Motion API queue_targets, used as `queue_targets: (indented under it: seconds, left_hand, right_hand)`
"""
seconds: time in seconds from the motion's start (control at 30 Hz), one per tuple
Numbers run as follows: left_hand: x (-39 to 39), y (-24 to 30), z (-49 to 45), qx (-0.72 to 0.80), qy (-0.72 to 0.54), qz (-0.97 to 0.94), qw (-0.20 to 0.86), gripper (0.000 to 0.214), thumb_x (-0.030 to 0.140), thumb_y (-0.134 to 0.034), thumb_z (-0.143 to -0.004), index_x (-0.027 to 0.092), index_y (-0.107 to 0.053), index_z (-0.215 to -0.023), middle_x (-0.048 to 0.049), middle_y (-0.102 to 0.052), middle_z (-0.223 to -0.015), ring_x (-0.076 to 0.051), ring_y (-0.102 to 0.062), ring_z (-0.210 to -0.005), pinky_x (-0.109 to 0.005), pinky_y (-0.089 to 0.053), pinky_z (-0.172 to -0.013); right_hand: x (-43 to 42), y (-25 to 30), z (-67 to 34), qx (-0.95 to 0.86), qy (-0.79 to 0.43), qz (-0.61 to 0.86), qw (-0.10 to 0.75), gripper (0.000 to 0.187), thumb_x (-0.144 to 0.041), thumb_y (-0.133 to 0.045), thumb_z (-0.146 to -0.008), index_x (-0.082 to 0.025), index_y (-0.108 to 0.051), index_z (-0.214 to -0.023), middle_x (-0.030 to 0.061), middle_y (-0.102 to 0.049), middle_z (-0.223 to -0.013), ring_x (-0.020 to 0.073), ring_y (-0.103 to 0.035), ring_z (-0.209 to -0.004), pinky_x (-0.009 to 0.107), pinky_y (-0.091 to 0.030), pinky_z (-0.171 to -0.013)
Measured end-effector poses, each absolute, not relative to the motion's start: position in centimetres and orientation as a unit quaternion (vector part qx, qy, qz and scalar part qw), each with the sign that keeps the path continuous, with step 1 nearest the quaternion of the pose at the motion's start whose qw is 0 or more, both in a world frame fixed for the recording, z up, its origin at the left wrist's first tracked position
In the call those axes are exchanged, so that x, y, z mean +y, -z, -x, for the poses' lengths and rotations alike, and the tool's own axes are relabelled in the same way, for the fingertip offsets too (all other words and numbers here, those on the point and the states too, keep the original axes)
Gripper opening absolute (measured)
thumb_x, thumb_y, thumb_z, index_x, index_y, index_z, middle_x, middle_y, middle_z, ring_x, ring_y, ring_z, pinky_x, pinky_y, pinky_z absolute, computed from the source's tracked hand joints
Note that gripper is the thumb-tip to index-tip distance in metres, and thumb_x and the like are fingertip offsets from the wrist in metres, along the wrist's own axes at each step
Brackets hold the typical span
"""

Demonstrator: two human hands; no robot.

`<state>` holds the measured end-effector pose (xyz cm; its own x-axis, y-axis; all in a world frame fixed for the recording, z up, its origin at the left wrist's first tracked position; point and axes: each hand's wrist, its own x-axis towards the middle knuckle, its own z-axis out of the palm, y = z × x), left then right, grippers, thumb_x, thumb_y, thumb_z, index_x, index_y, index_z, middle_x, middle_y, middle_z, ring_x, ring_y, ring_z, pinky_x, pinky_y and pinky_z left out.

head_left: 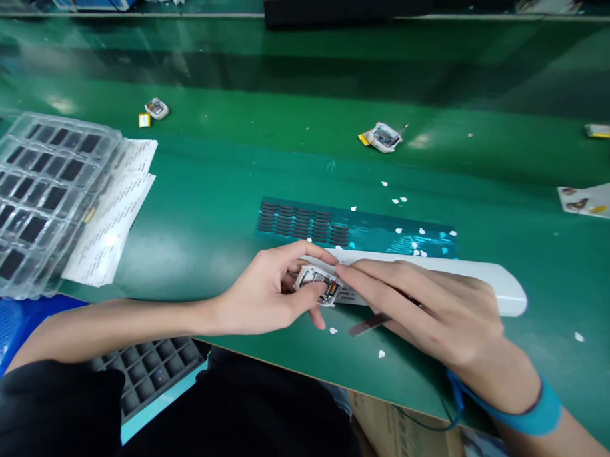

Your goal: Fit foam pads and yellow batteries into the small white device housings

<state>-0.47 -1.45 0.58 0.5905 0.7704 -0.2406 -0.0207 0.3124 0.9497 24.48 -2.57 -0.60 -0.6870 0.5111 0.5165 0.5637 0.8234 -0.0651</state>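
Note:
My left hand (pixel 273 291) is closed round a small white device housing (pixel 303 276), its thumb pressed on the exposed circuit board inside. My right hand (pixel 432 306) reaches in from the right, with its fingertips at the housing's right edge. A flat metal end of what look like tweezers (pixel 369 324) sticks out from under the right hand's fingers; their tips are hidden. Below both hands lies a long white strip (pixel 503 289). Just behind it, a teal sheet (pixel 405 235) carries rows of small dark pads (pixel 295 221). A blue band circles my right wrist.
Stacked clear trays (pixel 51 193) with dark pieces stand at left, beside white printed sheets (pixel 114 242). Farther back lie opened white housings (pixel 385 137) (pixel 157 108) with yellow-edged batteries. Small white dots (pixel 381 354) are scattered about. A white card (pixel 596 199) lies at right.

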Motion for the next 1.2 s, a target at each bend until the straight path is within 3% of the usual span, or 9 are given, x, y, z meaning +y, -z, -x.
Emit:
queue_targets:
  seconds: [0.1,0.23,0.4,0.57,0.8,1.0,1.13,1.2]
  left_hand:
    - [-1.5,-0.5,0.4,0.365,-0.28,-0.52,0.72,0.026,0.02,-0.063,-0.092,0.014,-0.057,-0.116,0.0018,-0.064,-0.083,-0.016,-0.078,-0.064,-0.021,-0.047,-0.053]
    - [-1.8,-0.1,0.2,0.373,-0.313,-0.532,0.693,0.02,0.021,-0.064,-0.094,0.014,-0.059,-0.112,0.0031,-0.063,-0.074,-0.016,-0.078,-0.063,-0.018,-0.045,-0.05]
    - [-2.2,0.0,0.0,0.378,-0.365,-0.526,0.669,0.016,0.021,-0.065,-0.093,0.015,-0.06,-0.107,0.0009,-0.067,-0.083,-0.014,-0.078,-0.062,-0.017,-0.052,-0.055]
    - [-2.6,0.3,-0.3,0.4,-0.36,-0.547,0.641,0.019,0.021,-0.065,-0.092,0.017,-0.058,-0.11,-0.0016,-0.071,-0.086,-0.019,-0.082,-0.072,-0.019,-0.055,-0.057]
    - [-3.1,0.8,-0.7,0.403,-0.372,-0.576,0.606,0.02,0.024,-0.066,-0.094,0.02,-0.053,-0.109,0.0009,-0.069,-0.079,-0.013,-0.073,-0.067,-0.021,-0.058,-0.062]
    - [-3.3,0.7,-0.7,0.432,-0.358,-0.547,0.622,0.026,0.029,-0.071,-0.094,0.021,-0.048,-0.104,0.0018,-0.072,-0.076,-0.012,-0.072,-0.066,-0.019,-0.056,-0.062]
    - [-3.2,0.6,-0.4,0.412,-0.388,-0.553,0.611,0.02,0.03,-0.067,-0.099,0.021,-0.05,-0.1,0.0011,-0.073,-0.074,-0.012,-0.073,-0.065,-0.021,-0.06,-0.066]
    - [-3.1,0.3,-0.2,0.389,-0.4,-0.571,0.602,0.019,0.031,-0.066,-0.101,0.021,-0.05,-0.099,0.0006,-0.073,-0.073,-0.014,-0.076,-0.065,-0.021,-0.061,-0.064]
  right_hand:
    - [-2.6,1.1,-24.6,-0.911,0.046,0.313,0.264,0.052,-0.019,-0.05,-0.113,-0.027,-0.048,-0.164,0.0056,-0.08,-0.126,0.0232,-0.08,-0.091,0.033,-0.059,-0.063]
    - [-2.6,0.9,-24.5,-0.905,0.032,0.332,0.265,0.054,-0.011,-0.052,-0.109,-0.029,-0.053,-0.16,0.0043,-0.08,-0.125,0.0229,-0.081,-0.092,0.033,-0.06,-0.06]
    - [-2.9,-0.4,-23.4,-0.904,0.016,0.325,0.278,0.05,-0.002,-0.056,-0.105,-0.019,-0.057,-0.152,0.0069,-0.082,-0.117,0.0213,-0.081,-0.088,0.032,-0.062,-0.065]
    - [-3.5,-0.4,-22.3,-0.904,0.033,0.316,0.287,0.043,0.001,-0.061,-0.101,-0.008,-0.063,-0.144,0.0132,-0.081,-0.122,0.0235,-0.081,-0.099,0.031,-0.065,-0.085]
    - [-3.9,-0.2,-21.5,-0.902,0.096,0.335,0.256,0.052,-0.004,-0.056,-0.103,-0.006,-0.051,-0.155,0.0158,-0.081,-0.121,0.0255,-0.082,-0.088,0.035,-0.066,-0.071]
    - [-3.8,-0.2,-21.1,-0.904,0.097,0.351,0.226,0.051,-0.003,-0.054,-0.103,-0.01,-0.051,-0.153,0.015,-0.081,-0.12,0.0257,-0.083,-0.088,0.034,-0.065,-0.066]
    - [-3.7,-0.1,-21.3,-0.896,-0.01,0.34,0.284,0.047,0.0,-0.056,-0.101,-0.015,-0.056,-0.146,0.0145,-0.08,-0.124,0.026,-0.082,-0.098,0.033,-0.069,-0.079]
    - [-3.7,-0.2,-21.2,-0.873,-0.082,0.354,0.326,0.039,-0.002,-0.055,-0.104,-0.02,-0.06,-0.138,0.0091,-0.083,-0.116,0.0209,-0.083,-0.09,0.028,-0.068,-0.076]
